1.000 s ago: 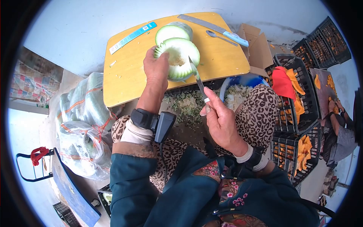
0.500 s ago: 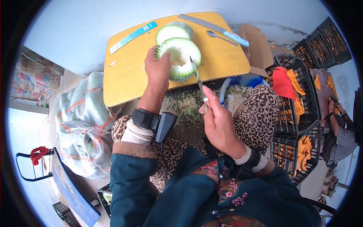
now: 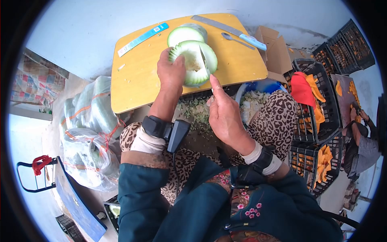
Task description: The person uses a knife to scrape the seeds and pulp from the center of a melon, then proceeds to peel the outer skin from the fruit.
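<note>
A hollowed winter melon piece (image 3: 190,56), pale green with a scalloped cut rim on its left and near side, is tilted toward me on the yellow table. My left hand (image 3: 172,69) grips its left edge, thumb over the rim. In my right hand (image 3: 227,115) is a knife (image 3: 206,64), index finger stretched along it; the blade lies against the melon's right inner wall. The handle is mostly hidden in my fist. Behind stands another cut winter melon piece (image 3: 186,35), its pale face toward me.
On the yellow table (image 3: 139,86) lie a blue-and-white strip (image 3: 143,39), a long knife (image 3: 227,29) and a spoon (image 3: 238,40). Below are a blue-rimmed tub (image 3: 238,94) and scraps. Bagged melons (image 3: 90,133) stand left; black crates (image 3: 316,137) and another person (image 3: 360,141) are right.
My right hand has moved up and slightly left, bringing the knife from the melon's right near edge deeper across its inner wall. My left hand keeps its hold.
</note>
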The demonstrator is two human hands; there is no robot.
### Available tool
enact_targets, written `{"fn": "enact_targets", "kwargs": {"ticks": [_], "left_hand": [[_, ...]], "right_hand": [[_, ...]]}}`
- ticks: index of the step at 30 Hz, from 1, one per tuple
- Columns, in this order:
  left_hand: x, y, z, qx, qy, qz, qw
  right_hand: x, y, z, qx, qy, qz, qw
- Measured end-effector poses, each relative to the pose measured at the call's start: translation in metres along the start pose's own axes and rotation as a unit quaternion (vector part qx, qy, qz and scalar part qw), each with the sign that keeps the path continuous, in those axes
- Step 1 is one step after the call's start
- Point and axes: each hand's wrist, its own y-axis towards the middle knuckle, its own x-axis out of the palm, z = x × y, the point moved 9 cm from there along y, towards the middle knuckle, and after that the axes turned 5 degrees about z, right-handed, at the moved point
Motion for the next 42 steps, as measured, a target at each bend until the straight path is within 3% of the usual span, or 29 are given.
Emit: {"fn": "enact_targets", "kwargs": {"ticks": [16, 22, 25, 32, 40, 42], "left_hand": [[-0.002, 0.008, -0.012, -0.039, -0.054, 0.017, 0.998], [-0.01, 0.01, -0.01, -0.05, -0.018, 0.04, 0.998], [-0.012, 0.012, -0.015, -0.093, -0.101, 0.033, 0.99], [-0.008, 0.009, -0.005, -0.087, -0.113, -0.009, 0.99], [-0.006, 0.006, -0.003, -0.087, -0.13, -0.017, 0.988], [-0.007, 0.007, -0.003, -0.085, -0.127, -0.016, 0.988]], "right_hand": [[-0.011, -0.047, 0.0, 0.07, 0.035, -0.11, 0.991], [-0.024, -0.064, -0.001, 0.066, 0.048, -0.131, 0.988], [-0.018, -0.092, 0.027, 0.092, 0.067, -0.159, 0.981], [-0.029, -0.047, 0.026, 0.108, 0.174, -0.042, 0.978], [-0.002, -0.023, 0.036, 0.168, 0.267, -0.045, 0.948], [-0.001, -0.02, 0.032, 0.141, 0.262, -0.029, 0.954]]}}
